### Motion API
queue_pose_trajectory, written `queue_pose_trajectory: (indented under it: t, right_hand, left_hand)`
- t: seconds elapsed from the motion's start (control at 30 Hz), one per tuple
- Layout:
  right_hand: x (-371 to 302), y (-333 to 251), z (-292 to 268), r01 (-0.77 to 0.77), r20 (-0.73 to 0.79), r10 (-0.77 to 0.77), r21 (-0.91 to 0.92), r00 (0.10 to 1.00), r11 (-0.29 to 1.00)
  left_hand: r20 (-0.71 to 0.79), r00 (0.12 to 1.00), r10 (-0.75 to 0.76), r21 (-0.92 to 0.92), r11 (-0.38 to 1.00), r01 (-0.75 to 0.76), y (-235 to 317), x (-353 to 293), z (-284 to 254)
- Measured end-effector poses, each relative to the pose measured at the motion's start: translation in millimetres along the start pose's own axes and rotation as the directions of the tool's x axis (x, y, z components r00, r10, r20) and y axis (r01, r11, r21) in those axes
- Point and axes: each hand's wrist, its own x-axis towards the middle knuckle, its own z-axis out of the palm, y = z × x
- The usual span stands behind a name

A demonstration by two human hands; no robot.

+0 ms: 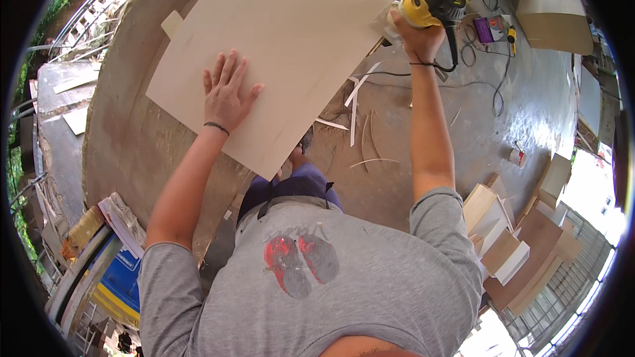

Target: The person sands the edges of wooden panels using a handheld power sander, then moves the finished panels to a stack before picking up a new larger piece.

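A large pale wooden panel (291,46) lies across the work table (132,139), its near corner reaching over my legs. My left hand (230,96) rests flat on the panel's left part, palm down with the fingers spread. Out at the panel's far right corner, my right hand (418,36) is wrapped round a yellow and black trim router (430,3). The router's base is at the panel's edge; my fingers partly hide it, so its contact there cannot be made out. Its black cord hangs down past my right wrist.
Thin white offcut strips (354,112) and cords lie on the floor to the right. A purple box (491,29) stands beyond them. Wooden box pieces (493,225) are at the lower right. Wooden battens (173,24) stick out from under the panel's left edge.
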Motion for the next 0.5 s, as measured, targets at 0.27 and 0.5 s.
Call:
queue_pose_trajectory:
  t: [0.27,0.5]
  right_hand:
    - [-32,-34,4,-0.099,0.071,0.103,-0.064,0.992,0.993]
    - [-64,-56,9,-0.096,0.074,0.097,-0.024,0.992,0.995]
  left_hand:
    - [-0.019,1.0,-0.008,-0.003,1.0,0.008,2,2,2]
    - [-0.02,1.0,-0.01,0.018,1.0,0.01,3,3,4]
